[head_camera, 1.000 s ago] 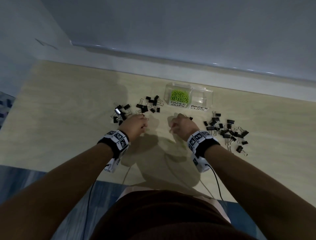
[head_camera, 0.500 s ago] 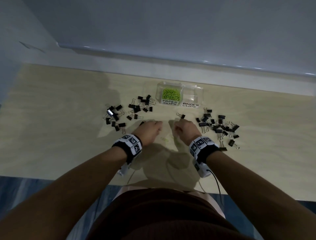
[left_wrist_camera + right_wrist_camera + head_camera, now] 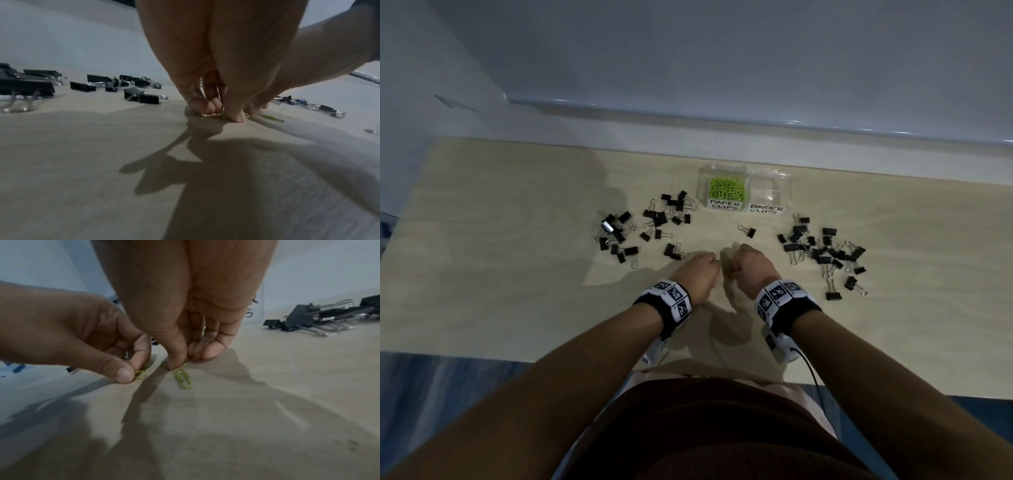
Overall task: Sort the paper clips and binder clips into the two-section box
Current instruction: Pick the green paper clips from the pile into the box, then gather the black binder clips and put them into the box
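A clear two-section box [image 3: 783, 179] stands at the back of the table. Its "paper clips" side holds green paper clips [image 3: 726, 189]; its "binder clips" side [image 3: 767, 193] looks empty. My hands sit close together on the table in front of it. In the right wrist view my left hand [image 3: 133, 371] pinches a green paper clip [image 3: 140, 375] between thumb and forefinger. Beside it, my right hand [image 3: 183, 360] pinches the end of another green paper clip [image 3: 183, 379], which lies on the wood. In the head view the left hand [image 3: 700, 272] and right hand [image 3: 748, 269] hide these clips.
Black binder clips lie in two piles on the left [image 3: 619, 238] [image 3: 669, 214] and one pile on the right [image 3: 822, 251]. One binder clip [image 3: 749, 232] lies alone between my hands and the box. A wall ledge [image 3: 688, 116] runs behind the table.
My left hand has moved right, closer to the right hand. Both hands have drawn slightly back from the box and come down onto the loose green clips.
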Available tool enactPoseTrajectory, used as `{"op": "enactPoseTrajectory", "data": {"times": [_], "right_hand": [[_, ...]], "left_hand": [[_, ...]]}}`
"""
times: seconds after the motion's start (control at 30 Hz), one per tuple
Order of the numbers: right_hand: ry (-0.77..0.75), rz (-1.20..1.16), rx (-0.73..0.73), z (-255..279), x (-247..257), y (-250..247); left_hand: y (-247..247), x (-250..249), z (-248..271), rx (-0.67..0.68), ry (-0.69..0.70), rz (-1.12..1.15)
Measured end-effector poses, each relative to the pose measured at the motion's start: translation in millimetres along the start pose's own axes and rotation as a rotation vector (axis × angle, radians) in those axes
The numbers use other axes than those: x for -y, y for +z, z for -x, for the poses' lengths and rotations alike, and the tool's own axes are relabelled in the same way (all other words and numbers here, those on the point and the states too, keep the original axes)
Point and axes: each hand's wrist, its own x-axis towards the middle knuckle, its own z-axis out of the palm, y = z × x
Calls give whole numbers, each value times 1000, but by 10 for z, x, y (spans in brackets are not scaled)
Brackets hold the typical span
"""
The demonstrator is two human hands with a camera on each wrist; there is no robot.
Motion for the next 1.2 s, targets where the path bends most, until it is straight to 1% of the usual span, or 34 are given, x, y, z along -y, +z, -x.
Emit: {"op": "enactPoseTrajectory", "data": {"times": [0.17, 0.27, 0.33, 0.37, 0.47, 0.53, 0.6, 0.7, 0.77, 0.8, 0.9, 0.97, 1.03, 1.1, 1.2], "right_hand": [[-18, 31, 23, 44, 58, -45], [-39, 7, 36, 29, 38, -30], [8, -54, 36, -6, -32, -10], [50, -98, 21, -18, -76, -16], [197, -297, -108, 8, -214, -48], [274, -380, -164, 86, -262, -39], [302, -393, -167, 190, -266, 22], [320, -341, -115, 296, -222, 146], [326, -308, -80, 299, -197, 223], [328, -302, -79, 291, -182, 254], [340, -301, -93, 283, -111, 257], [304, -296, -83, 293, -72, 225], [232, -282, -91, 300, -70, 204], [184, -275, -95, 274, -117, 245], [154, -165, -20, 221, -151, 314]], "left_hand": [[12, 19, 21, 24, -3, -21], [17, 66, 49, 24, -3, 11], [-3, 95, 78, 5, -26, 59], [-15, 109, 93, -16, -47, 90], [-90, 143, 105, -92, -112, 189], [-210, 136, 64, -149, -139, 221], [-388, 96, -36, -245, -144, 233], [-723, 23, -289, -396, -138, 232], [-934, -2, -503, -445, -130, 218], [-1017, 1, -613, -447, -130, 209], [-1166, 21, -848, -404, -141, 196], [-1181, 68, -883, -389, -139, 169], [-1146, 183, -808, -409, -141, 145], [-1081, 375, -642, -443, -182, 140], [-961, 784, -280, -459, -351, 103]]}}
